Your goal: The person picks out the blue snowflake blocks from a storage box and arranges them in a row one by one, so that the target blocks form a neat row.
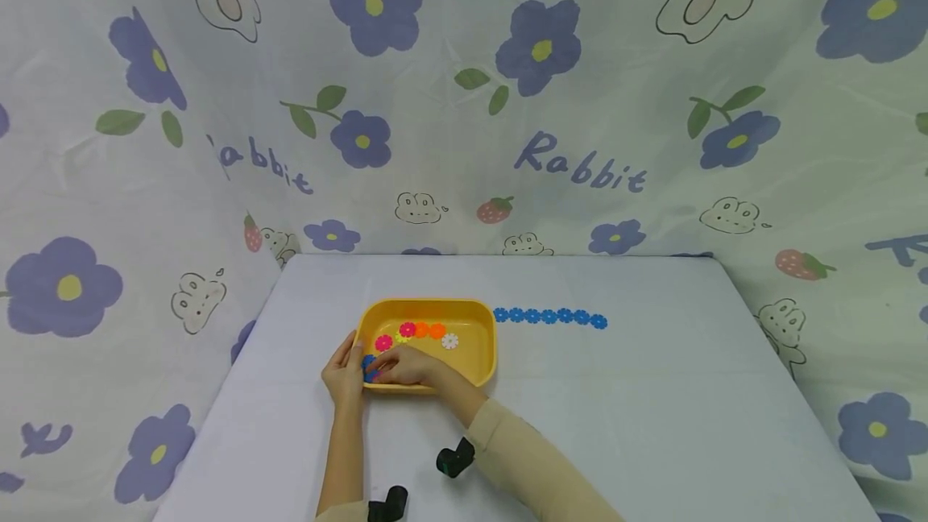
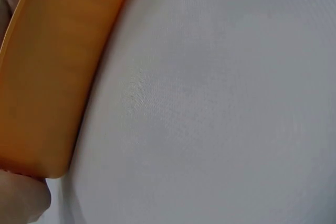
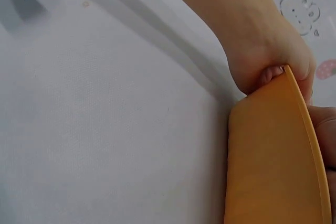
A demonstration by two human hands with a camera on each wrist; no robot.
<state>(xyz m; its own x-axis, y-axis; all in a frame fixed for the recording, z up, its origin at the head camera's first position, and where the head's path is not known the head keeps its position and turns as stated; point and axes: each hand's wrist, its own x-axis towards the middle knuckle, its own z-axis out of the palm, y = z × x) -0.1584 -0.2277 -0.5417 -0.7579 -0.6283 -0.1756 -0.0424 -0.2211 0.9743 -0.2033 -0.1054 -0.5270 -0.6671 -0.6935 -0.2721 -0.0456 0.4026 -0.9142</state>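
Observation:
A yellow tray (image 1: 484, 345) stands on the table with flower-shaped plastic pieces in it. My left hand (image 1: 344, 373) grips the tray's left end, and in the right wrist view its fingers come round the rim near a corner. My right hand (image 1: 406, 366) reaches into the tray's front left part, fingertips down at some blue flower pieces (image 1: 369, 364). I cannot tell whether it pinches one. Farther back in the tray lie pink pieces (image 1: 383, 342), orange pieces (image 1: 437, 331) and a white piece (image 1: 450, 341). A yellow piece is partly hidden behind the right hand.
To the right of the tray's back corner, several blue flower pieces (image 1: 548, 316) lie in a straight row on the white table (image 1: 652, 409). A patterned cloth (image 1: 449, 143) hangs behind and at the sides. Black devices (image 1: 455, 457) are worn at both wrists.

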